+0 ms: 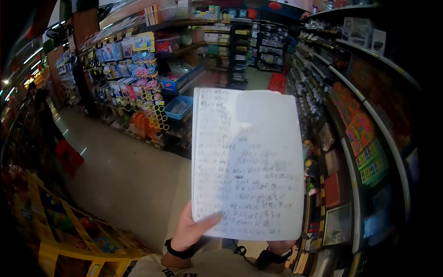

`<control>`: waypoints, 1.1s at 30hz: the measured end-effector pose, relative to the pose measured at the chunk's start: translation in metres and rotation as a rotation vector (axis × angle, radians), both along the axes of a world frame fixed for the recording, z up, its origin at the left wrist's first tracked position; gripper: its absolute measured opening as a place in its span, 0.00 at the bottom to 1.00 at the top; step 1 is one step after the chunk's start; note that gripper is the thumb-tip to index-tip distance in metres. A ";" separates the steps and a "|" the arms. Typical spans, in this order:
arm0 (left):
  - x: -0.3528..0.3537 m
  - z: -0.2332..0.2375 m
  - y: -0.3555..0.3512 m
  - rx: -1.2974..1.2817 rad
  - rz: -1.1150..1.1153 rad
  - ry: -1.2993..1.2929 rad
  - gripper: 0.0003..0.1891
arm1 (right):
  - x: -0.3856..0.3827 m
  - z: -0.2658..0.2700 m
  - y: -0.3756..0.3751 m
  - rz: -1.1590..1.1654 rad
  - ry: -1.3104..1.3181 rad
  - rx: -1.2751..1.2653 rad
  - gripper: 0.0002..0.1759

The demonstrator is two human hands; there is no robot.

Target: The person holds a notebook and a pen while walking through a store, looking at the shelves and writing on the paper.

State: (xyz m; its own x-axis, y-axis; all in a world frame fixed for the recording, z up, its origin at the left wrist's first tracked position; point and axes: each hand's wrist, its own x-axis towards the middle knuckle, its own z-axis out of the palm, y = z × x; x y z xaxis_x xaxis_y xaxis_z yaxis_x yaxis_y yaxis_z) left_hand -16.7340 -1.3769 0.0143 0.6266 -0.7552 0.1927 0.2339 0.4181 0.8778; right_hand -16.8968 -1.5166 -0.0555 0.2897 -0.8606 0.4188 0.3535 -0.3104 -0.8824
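A white notebook (249, 184) with rounded corners is held up in front of me, its page covered in rows of handwriting. Its lower left corner is gripped by my left hand (196, 228), with the thumb lying on the page and the other fingers behind it. My right hand (280, 247) is at the lower right edge, mostly hidden behind the notebook, so its fingers do not show. Dark bands circle both wrists. A pale blank patch covers the upper right of the page, where the writing is absent.
Shelves of packaged goods (120, 60) line the left of the aisle, with a blue basket (179, 107) on one. Tall shelves (350, 111) run close along my right. A yellow display rack (69, 251) stands at lower left. Farther left are a person in dark clothes (40, 104) and a red basket (69, 157).
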 end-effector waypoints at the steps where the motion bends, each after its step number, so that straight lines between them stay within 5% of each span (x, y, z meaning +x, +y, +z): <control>1: 0.006 -0.002 -0.012 0.013 0.016 -0.016 0.25 | 0.006 -0.001 -0.013 -0.141 0.245 -0.322 0.24; 7: 0.039 0.012 -0.088 -0.067 0.096 -0.029 0.25 | 0.042 -0.007 -0.125 -0.123 0.373 -0.600 0.28; 9: 0.052 0.012 -0.107 -0.091 0.168 -0.029 0.24 | 0.068 0.005 -0.152 0.150 0.139 -0.325 0.31; 11: 0.063 0.011 -0.118 -0.100 0.243 -0.011 0.24 | 0.103 0.032 -0.156 0.658 -0.405 0.486 0.32; 13: 0.078 0.012 -0.124 -0.063 0.290 0.014 0.23 | 0.125 0.020 -0.175 0.589 -0.298 0.532 0.36; 15: 0.095 0.010 -0.129 -0.044 0.347 0.039 0.22 | 0.154 0.007 -0.195 0.781 -0.286 0.471 0.38; 17: 0.114 0.007 -0.131 -0.041 0.411 0.064 0.21 | 0.188 0.000 -0.211 1.222 -0.384 0.298 0.36; 23: 0.183 0.005 -0.112 -0.062 0.628 0.053 0.21 | 0.303 0.009 -0.195 1.356 -0.363 0.212 0.34; 26: 0.226 0.005 -0.093 -0.047 0.721 -0.011 0.22 | 0.357 0.032 -0.166 1.114 -0.249 0.606 0.46; 33: 0.326 0.014 -0.056 -0.165 0.786 -0.013 0.22 | 0.478 0.033 -0.133 1.189 -0.373 0.448 0.39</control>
State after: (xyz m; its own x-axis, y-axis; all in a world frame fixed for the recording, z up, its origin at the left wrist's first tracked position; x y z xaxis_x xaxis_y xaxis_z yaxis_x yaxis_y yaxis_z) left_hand -16.4081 -1.4334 0.0284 0.9601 -0.0551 0.2742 -0.1926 0.5805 0.7912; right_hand -16.4193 -1.6500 -0.0224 0.8888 -0.2480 0.3854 0.4482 0.6458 -0.6180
